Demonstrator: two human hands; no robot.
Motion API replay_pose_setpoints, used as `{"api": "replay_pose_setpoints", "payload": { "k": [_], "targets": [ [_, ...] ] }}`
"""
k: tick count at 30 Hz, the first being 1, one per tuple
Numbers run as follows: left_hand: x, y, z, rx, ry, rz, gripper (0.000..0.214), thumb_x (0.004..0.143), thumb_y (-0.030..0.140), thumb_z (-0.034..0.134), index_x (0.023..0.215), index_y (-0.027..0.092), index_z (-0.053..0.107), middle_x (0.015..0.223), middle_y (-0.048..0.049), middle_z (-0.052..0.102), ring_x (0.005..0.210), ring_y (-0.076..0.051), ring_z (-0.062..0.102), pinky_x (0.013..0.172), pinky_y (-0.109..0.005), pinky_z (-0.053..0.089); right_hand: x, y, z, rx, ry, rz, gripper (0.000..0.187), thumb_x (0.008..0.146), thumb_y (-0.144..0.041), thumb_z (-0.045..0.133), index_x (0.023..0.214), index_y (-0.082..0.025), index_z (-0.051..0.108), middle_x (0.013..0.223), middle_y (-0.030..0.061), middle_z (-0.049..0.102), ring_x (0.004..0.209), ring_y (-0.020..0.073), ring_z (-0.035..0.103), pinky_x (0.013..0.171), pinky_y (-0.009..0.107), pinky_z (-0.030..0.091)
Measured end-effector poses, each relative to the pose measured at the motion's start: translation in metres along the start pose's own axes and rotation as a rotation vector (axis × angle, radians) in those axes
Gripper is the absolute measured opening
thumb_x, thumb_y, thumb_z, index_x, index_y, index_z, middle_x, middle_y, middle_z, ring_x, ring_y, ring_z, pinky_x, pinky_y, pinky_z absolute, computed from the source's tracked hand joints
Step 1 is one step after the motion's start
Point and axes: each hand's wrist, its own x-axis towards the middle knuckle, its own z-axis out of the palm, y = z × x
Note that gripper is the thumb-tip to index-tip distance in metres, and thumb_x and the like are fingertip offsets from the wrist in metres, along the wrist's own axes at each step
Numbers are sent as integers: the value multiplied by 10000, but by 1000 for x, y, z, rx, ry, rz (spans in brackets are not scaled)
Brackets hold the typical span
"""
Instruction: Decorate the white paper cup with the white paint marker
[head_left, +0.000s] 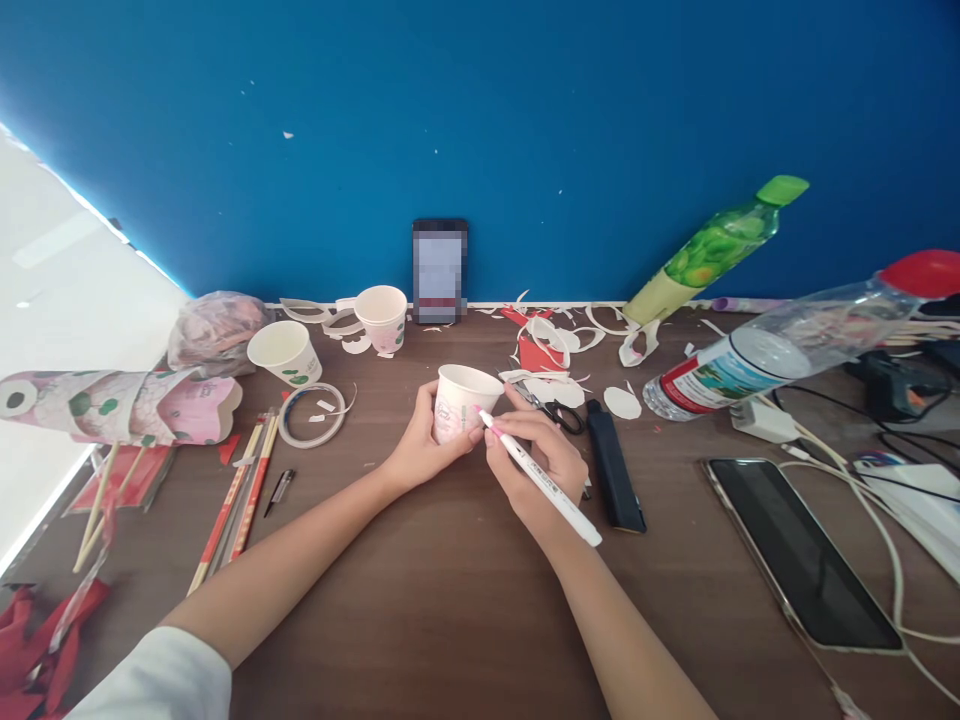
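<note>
A white paper cup (466,384) with pink marks and small green print stands at the middle of the table. My left hand (420,442) is wrapped round its left side, thumb across the front. Between the fingers of my right hand (544,455) is a white marker (551,487), its pink tip at the cup's front right side. The fingertips of that hand also come close to the cup's rim. Black-handled scissors (564,416) lie just beyond my right hand, beside a dark narrow pouch (613,470).
Two more paper cups (381,318) (286,355), a tape roll (310,416) and chopsticks (255,485) are on the left. Paper scraps (555,345) lie along the blue partition (480,130), where a phone (440,272) leans. Bottles (757,350), cables and another phone (806,555) are right.
</note>
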Motion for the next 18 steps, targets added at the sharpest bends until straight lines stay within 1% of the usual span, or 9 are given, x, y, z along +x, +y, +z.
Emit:
{"api": "replay_pose_setpoints", "payload": {
  "k": [2, 4, 11, 18],
  "targets": [
    [0, 1, 0, 4, 9, -12, 640, 714, 430, 725, 1179, 211, 345, 1208, -94, 507, 1153, -243, 501, 963, -376, 426, 0, 1, 0, 0, 2, 5, 202, 753, -67, 657, 854, -241, 661, 830, 15, 713, 1083, 269, 678, 959, 471, 559],
    [0, 2, 0, 3, 12, -27, 650, 703, 439, 731, 1173, 206, 347, 1204, -98, 508, 1151, -247, 500, 957, -377, 428, -1, 2, 0, 3, 9, 6, 209, 750, -61, 657, 853, -242, 661, 838, 17, 711, 1104, 275, 668, 955, 461, 560],
    [-1, 5, 0, -4, 7, -45, 635, 698, 443, 728, 1150, 200, 353, 1204, -107, 507, 1139, -256, 498, 942, -386, 432, 0, 1, -1, -10, 20, 17, 185, 754, -66, 646, 815, -241, 643, 818, 16, 703, 1102, 292, 670, 912, 446, 571],
    [-1, 4, -1, 9, 5, -67, 606, 729, 422, 713, 1164, 201, 355, 1202, -102, 515, 1141, -253, 501, 943, -384, 432, -1, 1, -1, 11, 17, 44, 175, 744, -73, 654, 798, -238, 633, 808, 14, 681, 1093, 290, 673, 921, 453, 566]
  ]
}}
